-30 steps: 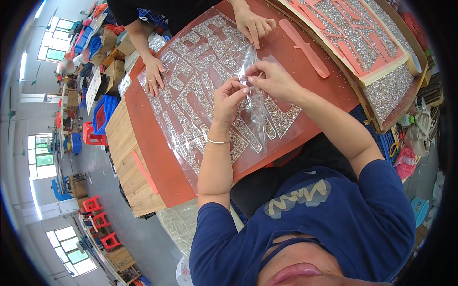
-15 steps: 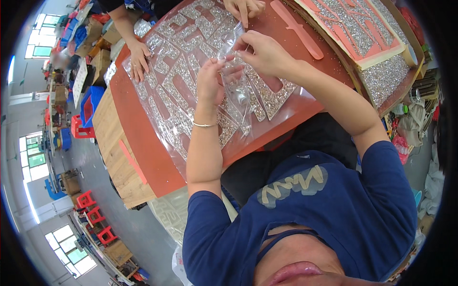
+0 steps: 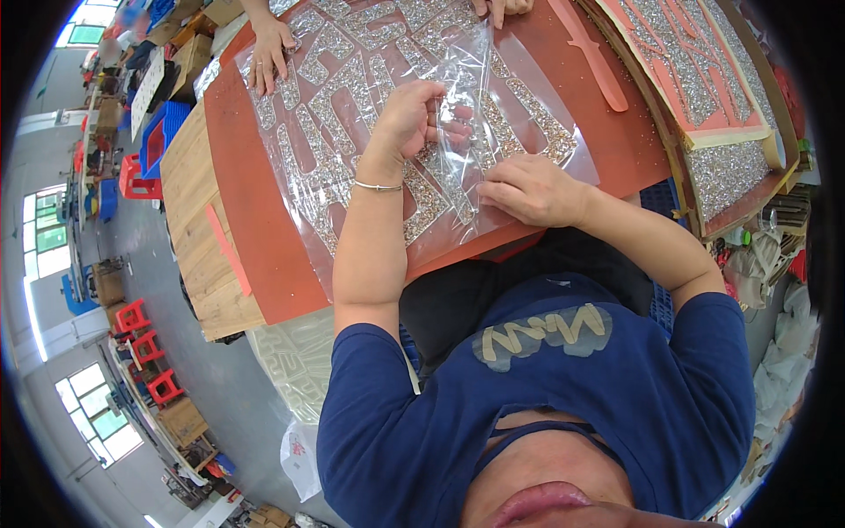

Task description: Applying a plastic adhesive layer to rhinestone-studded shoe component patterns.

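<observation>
A clear plastic film [image 3: 466, 79] bunches into a raised, shiny fold over a sheet of sparkling rhinestone shapes [image 3: 339, 97]. My left hand [image 3: 409, 123] is at the fold's left side, thumb and forefinger closing on the film; its other fingers show through the plastic. Near the sheet's front edge, my right hand [image 3: 537, 189] pinches the lower right part of the film, knuckles up. The rhinestone sheet lies on a reddish-brown board [image 3: 255, 202]. Across the table, another person's hand [image 3: 271, 53] rests flat on the sheet's far left corner, and their other hand [image 3: 503, 9] touches its far edge.
A pink flat strip tool [image 3: 598, 75] lies on the board at the right. Beside it stands a tray [image 3: 673, 167] of loose silver stones with a pink cut-out template [image 3: 713, 97]. Another pink strip [image 3: 229, 251] sits on the wooden tabletop [image 3: 189, 229] at left.
My right hand has come down toward me along the film, from the far side to the near edge. My left hand has shifted slightly up and right. The other person's hands moved outward.
</observation>
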Available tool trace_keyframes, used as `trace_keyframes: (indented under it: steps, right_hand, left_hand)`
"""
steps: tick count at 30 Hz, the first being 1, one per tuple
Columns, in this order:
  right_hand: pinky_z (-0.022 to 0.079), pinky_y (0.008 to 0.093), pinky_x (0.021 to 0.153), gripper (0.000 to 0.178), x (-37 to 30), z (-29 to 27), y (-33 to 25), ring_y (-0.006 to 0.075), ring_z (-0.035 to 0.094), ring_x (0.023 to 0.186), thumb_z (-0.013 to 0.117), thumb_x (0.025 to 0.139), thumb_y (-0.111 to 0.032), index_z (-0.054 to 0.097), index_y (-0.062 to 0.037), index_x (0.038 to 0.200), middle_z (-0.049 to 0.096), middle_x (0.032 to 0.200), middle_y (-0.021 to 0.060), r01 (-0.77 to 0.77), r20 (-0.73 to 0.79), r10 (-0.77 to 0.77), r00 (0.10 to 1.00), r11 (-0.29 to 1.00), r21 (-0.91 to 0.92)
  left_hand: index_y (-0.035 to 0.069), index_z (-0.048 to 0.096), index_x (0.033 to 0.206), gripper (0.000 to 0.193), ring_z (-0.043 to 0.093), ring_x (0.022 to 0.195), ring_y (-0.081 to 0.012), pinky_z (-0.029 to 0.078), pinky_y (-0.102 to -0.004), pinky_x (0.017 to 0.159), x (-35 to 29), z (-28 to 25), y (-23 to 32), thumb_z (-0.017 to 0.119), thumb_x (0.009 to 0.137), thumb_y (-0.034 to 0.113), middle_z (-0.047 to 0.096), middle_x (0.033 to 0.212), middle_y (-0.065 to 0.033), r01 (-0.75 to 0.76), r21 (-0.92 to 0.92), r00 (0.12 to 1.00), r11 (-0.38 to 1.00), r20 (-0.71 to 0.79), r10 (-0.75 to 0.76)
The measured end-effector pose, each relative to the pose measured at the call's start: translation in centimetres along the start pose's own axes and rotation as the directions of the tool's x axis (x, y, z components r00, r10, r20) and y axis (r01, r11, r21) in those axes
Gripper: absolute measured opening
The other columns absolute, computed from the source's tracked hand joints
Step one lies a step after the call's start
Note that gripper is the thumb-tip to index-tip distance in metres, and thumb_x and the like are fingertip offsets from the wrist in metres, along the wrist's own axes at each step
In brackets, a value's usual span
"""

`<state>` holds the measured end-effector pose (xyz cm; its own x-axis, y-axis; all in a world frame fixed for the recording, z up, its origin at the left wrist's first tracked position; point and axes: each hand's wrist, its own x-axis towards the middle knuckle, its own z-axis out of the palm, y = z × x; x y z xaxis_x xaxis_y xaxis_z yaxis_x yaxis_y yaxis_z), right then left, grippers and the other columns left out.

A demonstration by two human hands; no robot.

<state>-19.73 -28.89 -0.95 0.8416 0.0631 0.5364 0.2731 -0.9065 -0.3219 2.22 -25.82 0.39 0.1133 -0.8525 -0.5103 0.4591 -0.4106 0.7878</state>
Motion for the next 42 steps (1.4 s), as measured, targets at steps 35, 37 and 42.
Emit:
trace_keyframes:
  steps: [35,37,42]
  right_hand:
    - [0.038,0.0407,0.081,0.023,-0.8,1.7,-1.6,0.0262,0.052,0.093,0.059,0.072,-0.013,0.056,-0.0053,0.093,0.056,0.096,0.0091,-0.135,-0.193,0.116,0.974,0.987,-0.089]
    - [0.038,0.0427,0.083,0.023,-0.6,1.2,-1.9,0.0267,0.053,0.09,0.054,0.073,-0.015,0.057,-0.0059,0.094,0.058,0.095,0.0092,-0.079,-0.116,0.06,0.991,0.983,-0.168]
    - [0.036,0.0431,0.087,0.021,0.9,-0.1,-2.5,0.0228,0.053,0.087,0.053,0.073,-0.015,0.061,-0.0057,0.09,0.059,0.092,0.0069,0.018,-0.189,-0.061,0.98,0.975,-0.222]
  left_hand:
    - [-0.002,0.062,0.094,0.018,0.058,0.069,-0.0076,0.047,-0.0207,0.058,-10.9,5.8,-12.7,0.052,0.089,0.012,0.064,0.081,-0.0051,-0.287,0.14,0.833,0.948,-0.452,0.319]
    - [0.0,0.064,0.092,0.025,0.057,0.067,-0.0088,0.046,-0.026,0.059,-11.4,6.0,-12.8,0.054,0.088,0.023,0.064,0.074,-0.0046,-0.208,0.505,0.733,0.838,-0.487,0.475]
    - [0.0,0.063,0.093,0.023,0.058,0.065,-0.0078,0.047,-0.0245,0.057,-11.3,7.6,-12.4,0.054,0.088,0.021,0.063,0.068,-0.0043,-0.428,0.148,0.769,0.892,-0.459,0.445]
